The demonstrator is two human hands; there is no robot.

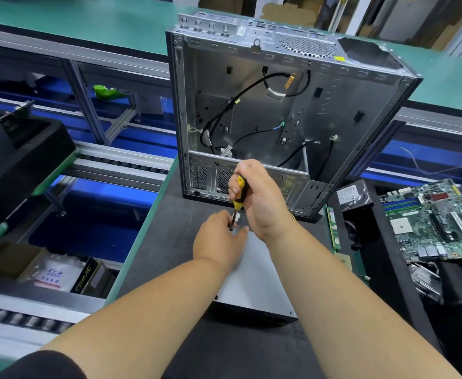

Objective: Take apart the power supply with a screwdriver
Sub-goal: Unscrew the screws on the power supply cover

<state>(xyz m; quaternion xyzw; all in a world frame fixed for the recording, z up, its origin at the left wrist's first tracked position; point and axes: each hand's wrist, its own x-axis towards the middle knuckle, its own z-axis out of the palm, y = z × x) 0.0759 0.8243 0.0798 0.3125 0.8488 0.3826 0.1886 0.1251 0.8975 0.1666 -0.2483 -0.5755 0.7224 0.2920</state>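
The right hand (257, 198) is wrapped around the yellow-and-black handle of a screwdriver (238, 196), holding it nearly upright with the thin metal shaft pointing down. The left hand (220, 240) rests on the far end of a flat grey metal power supply box (254, 285), its fingers curled in around the shaft just where the tip meets the box; whether they actually pinch the shaft or only steady it cannot be told. A small white piece shows beside the shaft, too small to identify.

The power supply lies flat on the dark mat of the tabletop (180, 242), with both forearms reaching over it. Just beyond the power supply stands an open silver computer case (279, 110), stripped inside, with loose black cables hanging across its back panel. To the right of the power supply lie a green memory stick (332, 228), a black hard drive (352, 194) and, farther right, a green motherboard (434, 220) propped on black foam. To the left of the power supply, past the tabletop's green edge, run roller conveyor rails (120, 162) over blue shelving, and a white packet (57, 274) sits in a box lower down.
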